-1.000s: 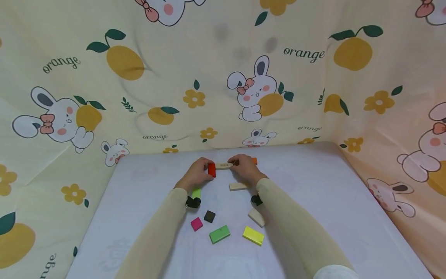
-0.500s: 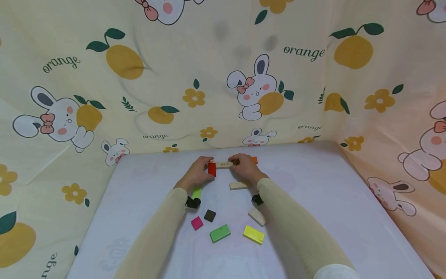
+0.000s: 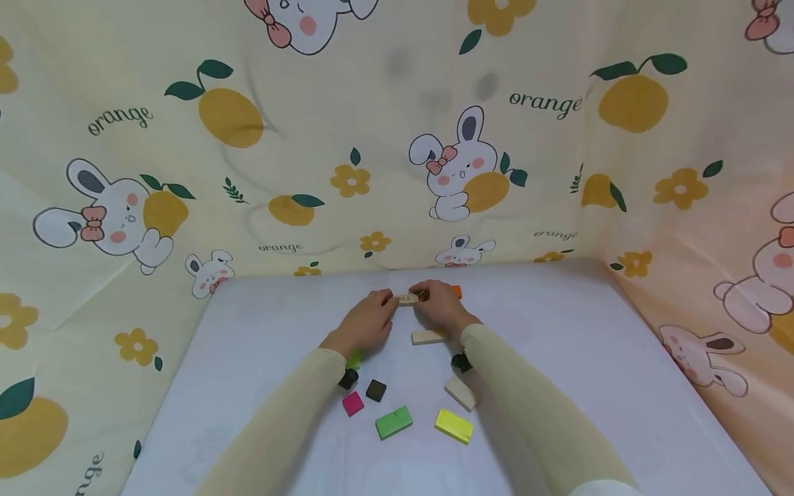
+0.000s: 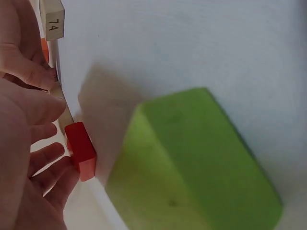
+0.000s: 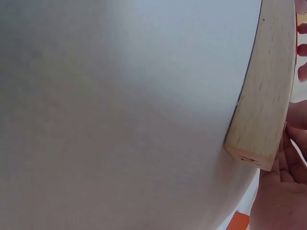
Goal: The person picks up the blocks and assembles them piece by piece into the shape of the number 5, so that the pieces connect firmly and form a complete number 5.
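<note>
In the head view a printed wooden block (image 3: pixel 406 299) lies at the back of the table, between both hands. My left hand (image 3: pixel 369 320) reaches its left end, fingers spread, touching or just beside it. A red block (image 4: pixel 81 151) stands by those fingers in the left wrist view; the hand hides it from the head. At the wooden block's right end my right hand (image 3: pixel 439 303) pinches a small dark block, mostly hidden by the fingers. Behind that hand an orange block (image 3: pixel 456 291) shows partly. Under my left wrist sits a light green block (image 4: pixel 201 167).
Nearer lie a plain wooden block (image 3: pixel 428 337), another wooden block (image 3: pixel 460 393), a yellow block (image 3: pixel 454 426), a green block (image 3: pixel 393 422), a black cube (image 3: pixel 375 390) and a magenta cube (image 3: pixel 353 404). A patterned cloth (image 3: pixel 347 124) rises behind the white table (image 3: pixel 558 358).
My left hand has let go of the red block and shifted right, over it, to the wooden block's left end. My right hand stays in place. The head view has tilted slightly.
</note>
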The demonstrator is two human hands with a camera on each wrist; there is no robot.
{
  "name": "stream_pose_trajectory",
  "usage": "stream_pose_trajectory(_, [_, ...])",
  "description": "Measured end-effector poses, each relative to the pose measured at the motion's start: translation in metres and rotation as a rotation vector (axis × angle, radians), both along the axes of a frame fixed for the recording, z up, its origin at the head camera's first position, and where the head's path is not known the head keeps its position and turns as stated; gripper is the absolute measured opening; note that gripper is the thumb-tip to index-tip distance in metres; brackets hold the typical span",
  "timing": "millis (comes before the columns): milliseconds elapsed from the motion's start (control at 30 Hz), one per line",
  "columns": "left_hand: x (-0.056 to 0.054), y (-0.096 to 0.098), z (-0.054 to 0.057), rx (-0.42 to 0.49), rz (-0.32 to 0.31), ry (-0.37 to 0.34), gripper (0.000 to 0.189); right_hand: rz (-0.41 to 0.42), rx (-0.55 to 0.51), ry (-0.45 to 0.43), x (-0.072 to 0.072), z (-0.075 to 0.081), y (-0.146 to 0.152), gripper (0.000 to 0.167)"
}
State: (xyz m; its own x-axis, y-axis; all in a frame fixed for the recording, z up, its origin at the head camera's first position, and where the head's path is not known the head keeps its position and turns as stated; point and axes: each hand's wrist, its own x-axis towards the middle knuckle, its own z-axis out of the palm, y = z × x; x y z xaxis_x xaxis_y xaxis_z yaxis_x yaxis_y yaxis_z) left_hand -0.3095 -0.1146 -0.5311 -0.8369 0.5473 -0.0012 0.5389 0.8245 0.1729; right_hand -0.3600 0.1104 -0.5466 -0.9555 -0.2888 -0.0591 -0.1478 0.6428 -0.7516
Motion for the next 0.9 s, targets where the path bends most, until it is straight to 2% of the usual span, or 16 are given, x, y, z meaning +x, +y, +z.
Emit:
stream_pose_trajectory(200, [0.003,0.0,0.0,-0.085,-0.027,0.064,0.052,0.005,-0.012,0.002,0.003,0.001,-0.003,0.039])
stream_pose_trajectory(400, [0.002,0.0,-0.001,-0.109,-0.021,0.088,0.051,0.024,-0.04,0.033,0.007,0.002,0.004,0.04])
stream_pose_trajectory(600, [0.0,0.003,-0.004,-0.099,-0.028,0.05,0.047,-0.022,-0.063,0.094,0.005,0.015,0.029,0.039])
stream_pose_trajectory(767, [-0.002,0.001,-0.002,-0.096,-0.003,0.033,0.046,-0.084,-0.054,0.071,-0.001,0.026,0.052,0.041])
stream_pose_trajectory(900, [-0.004,0.0,-0.001,-0.088,0.003,0.028,0.047,-0.122,-0.033,0.046,-0.006,0.027,0.068,0.041])
